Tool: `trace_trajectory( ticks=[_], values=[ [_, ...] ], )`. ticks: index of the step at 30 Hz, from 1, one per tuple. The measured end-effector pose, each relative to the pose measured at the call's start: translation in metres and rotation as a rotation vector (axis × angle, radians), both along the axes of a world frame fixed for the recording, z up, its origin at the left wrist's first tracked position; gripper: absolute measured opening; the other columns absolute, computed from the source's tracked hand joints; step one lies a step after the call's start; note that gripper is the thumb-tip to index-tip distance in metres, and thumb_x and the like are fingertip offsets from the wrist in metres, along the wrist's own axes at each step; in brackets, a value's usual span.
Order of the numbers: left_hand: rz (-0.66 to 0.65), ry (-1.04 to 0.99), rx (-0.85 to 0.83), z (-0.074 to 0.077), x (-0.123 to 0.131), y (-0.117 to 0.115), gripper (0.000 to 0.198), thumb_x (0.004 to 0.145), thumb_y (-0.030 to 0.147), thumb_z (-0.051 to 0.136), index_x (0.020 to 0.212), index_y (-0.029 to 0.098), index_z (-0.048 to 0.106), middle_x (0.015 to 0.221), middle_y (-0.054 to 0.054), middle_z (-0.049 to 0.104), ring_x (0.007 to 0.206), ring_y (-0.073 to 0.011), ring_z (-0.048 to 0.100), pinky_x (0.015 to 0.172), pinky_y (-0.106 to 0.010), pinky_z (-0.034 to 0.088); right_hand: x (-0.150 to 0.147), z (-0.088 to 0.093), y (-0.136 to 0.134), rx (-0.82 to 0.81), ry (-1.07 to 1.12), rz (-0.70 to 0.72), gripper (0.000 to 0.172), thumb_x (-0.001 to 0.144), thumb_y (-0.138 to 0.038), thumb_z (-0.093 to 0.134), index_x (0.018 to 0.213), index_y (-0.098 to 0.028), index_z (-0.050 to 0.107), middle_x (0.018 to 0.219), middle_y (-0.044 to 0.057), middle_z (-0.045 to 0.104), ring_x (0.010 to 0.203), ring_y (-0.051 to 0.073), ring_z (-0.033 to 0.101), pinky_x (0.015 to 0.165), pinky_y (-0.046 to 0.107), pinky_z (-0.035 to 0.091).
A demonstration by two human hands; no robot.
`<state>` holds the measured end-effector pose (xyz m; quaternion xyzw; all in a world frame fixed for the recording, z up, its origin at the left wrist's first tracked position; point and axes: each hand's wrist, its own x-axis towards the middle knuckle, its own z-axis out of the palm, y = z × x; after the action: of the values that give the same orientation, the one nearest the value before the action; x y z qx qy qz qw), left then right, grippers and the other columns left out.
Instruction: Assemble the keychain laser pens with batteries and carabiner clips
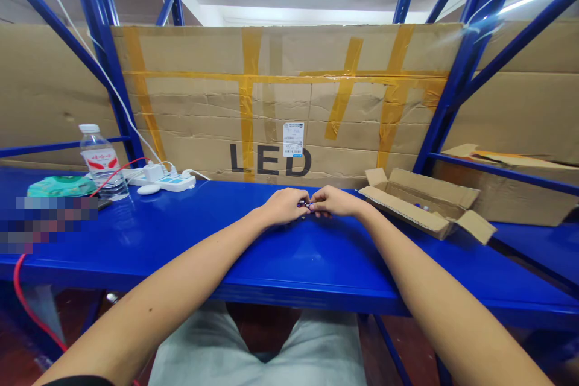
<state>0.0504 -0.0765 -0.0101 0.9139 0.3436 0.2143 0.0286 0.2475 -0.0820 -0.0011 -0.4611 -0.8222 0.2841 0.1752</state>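
Both hands meet over the middle of the blue table [181,241], near its back. My left hand [284,206] has its fingers closed around a small dark, shiny object [306,205] with purplish glints. From the right, my right hand [333,201] pinches the same object between thumb and fingers. The fingers cover most of it, so its exact shape cannot be made out.
An open cardboard box [407,208] with small items inside lies right of my hands. On the left stand a water bottle [103,163], a white power strip [174,181] and a green packet [61,186]. A large cardboard panel [203,102] rises behind the table.
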Motion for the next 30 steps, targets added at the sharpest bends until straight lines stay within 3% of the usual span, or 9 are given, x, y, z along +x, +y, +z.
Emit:
trace_trajectory(
  ticks=[9, 15, 21, 30],
  values=[
    [-0.047, -0.297, -0.071, 0.002, -0.009, 0.004, 0.019, 0.084, 0.029, 0.058, 0.094, 0.017, 0.069, 0.092, -0.004, 0.072, 0.085, -0.0163, 0.063, 0.076, -0.025, 0.045, -0.004, 0.003, 0.0, -0.006, 0.318, -0.056, 0.036, 0.074, -0.044, 0.069, 0.09, -0.014, 0.057, 0.065, 0.001, 0.065, 0.053, 0.01, 0.053, 0.049, 0.023, 0.04],
    [-0.092, -0.292, -0.122, 0.002, -0.01, 0.002, 0.016, 0.083, 0.024, 0.06, 0.093, 0.017, 0.069, 0.088, -0.003, 0.073, 0.081, -0.0156, 0.064, 0.076, -0.026, 0.047, -0.008, -0.001, -0.001, -0.026, 0.287, -0.009, 0.036, 0.077, -0.049, 0.065, 0.08, -0.014, 0.06, 0.072, 0.004, 0.066, 0.058, 0.011, 0.056, 0.053, 0.025, 0.045],
    [-0.064, -0.257, -0.081, 0.001, -0.011, 0.005, 0.018, 0.083, 0.024, 0.061, 0.096, 0.018, 0.07, 0.092, -0.004, 0.073, 0.083, -0.016, 0.064, 0.075, -0.025, 0.045, -0.006, -0.001, 0.001, -0.062, 0.344, -0.053, 0.029, 0.074, -0.038, 0.07, 0.087, -0.014, 0.058, 0.067, 0.002, 0.065, 0.054, 0.011, 0.057, 0.051, 0.024, 0.046],
    [-0.106, -0.284, -0.108, -0.001, -0.012, 0.005, 0.013, 0.08, 0.025, 0.064, 0.089, 0.017, 0.07, 0.089, -0.003, 0.073, 0.083, -0.0161, 0.064, 0.071, -0.023, 0.044, -0.008, -0.005, -0.001, -0.144, 0.382, -0.038, 0.019, 0.078, -0.029, 0.067, 0.081, -0.016, 0.054, 0.07, 0.004, 0.067, 0.055, 0.013, 0.061, 0.053, 0.026, 0.051]
  ],
)
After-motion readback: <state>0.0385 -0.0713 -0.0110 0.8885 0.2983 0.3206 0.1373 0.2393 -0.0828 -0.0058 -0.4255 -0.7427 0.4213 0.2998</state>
